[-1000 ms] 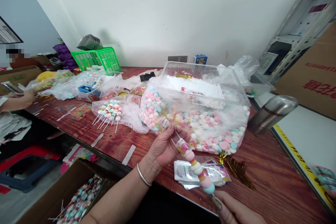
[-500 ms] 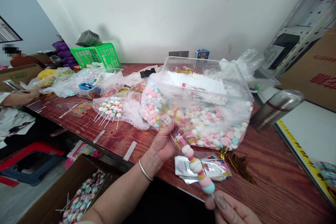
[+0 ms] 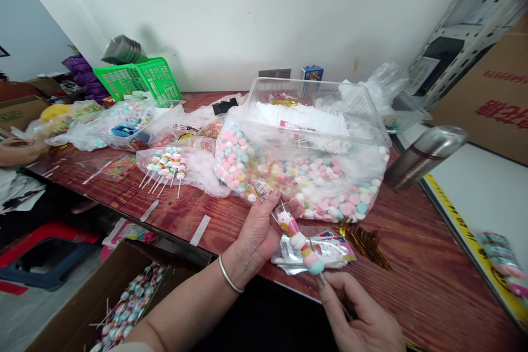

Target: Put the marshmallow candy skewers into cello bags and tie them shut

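Observation:
A marshmallow skewer (image 3: pixel 306 253) in pink, white, yellow and blue slants between my hands, its upper part inside a clear printed plastic bag (image 3: pixel 284 219). My left hand (image 3: pixel 264 225) is closed around the bag, thumb on top. Below the blue end marshmallow, my right hand (image 3: pixel 358 308) pinches the skewer's stick between thumb and fingers. Under the skewer lies a stack of flat printed bags (image 3: pixel 336 250) on the red-brown table (image 3: pixel 429 253). Gold twist ties (image 3: pixel 367 245) are spread just right of the stack.
A big bag of marshmallows (image 3: pixel 350 203) lies behind, beside a clear bin of white sticks (image 3: pixel 305 121). Finished skewers (image 3: pixel 168 165) rest at left. A steel thermos (image 3: pixel 429 157) stands right. Below left is a carton of skewers (image 3: pixel 132 308). A co-worker's hand (image 3: pixel 25 149) is at far left.
My right hand has pushed the skewer up and left, so more of its marshmallows are inside the bag. My left hand keeps hold of the bag. The view has shifted slightly.

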Motion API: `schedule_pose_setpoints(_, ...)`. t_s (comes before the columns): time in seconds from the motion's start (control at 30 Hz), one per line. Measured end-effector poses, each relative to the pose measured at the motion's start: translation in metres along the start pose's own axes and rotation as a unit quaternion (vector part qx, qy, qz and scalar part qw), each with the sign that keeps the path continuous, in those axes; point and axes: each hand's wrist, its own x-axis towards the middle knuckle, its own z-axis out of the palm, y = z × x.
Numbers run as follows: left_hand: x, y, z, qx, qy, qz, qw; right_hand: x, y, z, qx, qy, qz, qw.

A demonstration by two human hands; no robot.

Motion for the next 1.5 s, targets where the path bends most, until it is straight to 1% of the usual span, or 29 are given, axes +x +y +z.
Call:
schedule_pose_setpoints(0.03,-0.002,-0.001,0.001,-0.001,-0.002,-0.005,1.000,0.000,0.000,0.001,-0.049,0.027,-0.046,0.997)
schedule_pose_setpoints(0.1,-0.004,-0.002,0.002,-0.006,0.000,-0.018,1.000,0.000,0.003,0.003,-0.161,0.081,-0.133,0.975)
schedule_pose_setpoints(0.17,-0.004,-0.002,0.003,-0.018,0.015,-0.025,0.999,0.001,0.005,0.004,-0.246,0.111,-0.182,0.946)
schedule_pose_setpoints(0.2,-0.004,-0.001,0.003,-0.024,0.024,-0.026,0.999,0.001,0.005,0.005,-0.257,0.115,-0.189,0.941)
schedule_pose_setpoints(0.23,-0.004,0.000,0.003,-0.030,0.034,-0.025,0.999,0.001,0.006,0.006,-0.242,0.114,-0.187,0.945)
schedule_pose_setpoints(0.33,-0.003,0.001,0.002,-0.039,0.046,-0.030,0.998,0.000,0.006,0.009,-0.147,0.106,-0.169,0.969)
schedule_pose_setpoints(0.37,-0.003,0.001,0.002,-0.041,0.042,-0.034,0.998,0.000,0.007,0.010,-0.135,0.109,-0.170,0.970)
schedule_pose_setpoints(0.47,-0.004,-0.001,0.001,-0.040,0.019,-0.048,0.998,-0.003,0.008,0.011,-0.148,0.110,-0.178,0.967)
schedule_pose_setpoints(0.53,-0.004,-0.002,0.001,-0.039,-0.004,-0.055,0.998,-0.003,0.007,0.009,-0.106,0.073,-0.139,0.982)
schedule_pose_setpoints(0.6,-0.003,-0.002,0.000,-0.048,-0.027,-0.067,0.996,-0.001,0.004,0.007,-0.020,0.015,-0.065,0.998)
schedule_pose_setpoints(0.63,-0.003,-0.001,-0.001,-0.055,-0.038,-0.075,0.995,0.000,0.003,0.006,0.024,-0.010,-0.026,0.999)
schedule_pose_setpoints(0.73,-0.003,0.000,-0.003,-0.068,-0.061,-0.100,0.991,0.003,0.004,0.007,0.130,-0.060,0.067,0.987)
schedule_pose_setpoints(0.83,-0.003,0.000,-0.005,-0.069,-0.064,-0.110,0.989,0.001,0.010,0.012,0.219,-0.094,0.154,0.959)
schedule_pose_setpoints(0.87,-0.002,-0.001,-0.005,-0.068,-0.063,-0.110,0.990,0.000,0.012,0.014,0.240,-0.105,0.176,0.949)
schedule_pose_setpoints(0.9,-0.002,-0.001,-0.004,-0.066,-0.059,-0.107,0.990,0.000,0.013,0.015,0.248,-0.109,0.184,0.945)
schedule_pose_setpoints(0.93,-0.001,-0.002,-0.004,-0.063,-0.053,-0.102,0.991,-0.001,0.013,0.016,0.241,-0.107,0.177,0.948)
schedule_pose_setpoints(0.97,-0.001,-0.003,-0.003,-0.058,-0.043,-0.097,0.993,-0.001,0.013,0.017,0.220,-0.096,0.154,0.959)
schedule_pose_setpoints(1.03,0.000,-0.007,-0.002,-0.046,-0.021,-0.087,0.995,0.000,0.010,0.019,0.146,-0.049,0.073,0.985)
schedule_pose_setpoints(1.1,-0.001,-0.012,-0.002,-0.032,-0.010,-0.082,0.996,0.003,0.007,0.023,0.066,0.015,-0.021,0.998)
schedule_pose_setpoints(1.13,-0.002,-0.015,-0.002,-0.025,-0.011,-0.079,0.996,0.006,0.006,0.026,0.028,0.043,-0.062,0.997)
schedule_pose_setpoints(1.2,-0.005,-0.021,-0.002,-0.013,-0.024,-0.078,0.997,0.012,0.005,0.032,-0.048,0.087,-0.133,0.986)
schedule_pose_setpoints(1.27,-0.007,-0.024,-0.002,-0.004,-0.039,-0.078,0.996,0.018,0.003,0.036,-0.107,0.111,-0.180,0.972)
schedule_pose_setpoints(1.37,-0.006,-0.023,-0.003,-0.008,-0.037,-0.071,0.997,0.022,0.002,0.036,-0.158,0.122,-0.198,0.960)
schedule_pose_setpoints(1.43,-0.004,-0.019,-0.003,-0.022,-0.024,-0.065,0.997,0.019,0.004,0.033,-0.178,0.119,-0.205,0.955)
schedule_pose_setpoints(1.5,-0.002,-0.017,-0.004,-0.036,-0.018,-0.066,0.997,0.015,0.008,0.032,-0.200,0.129,-0.222,0.945)
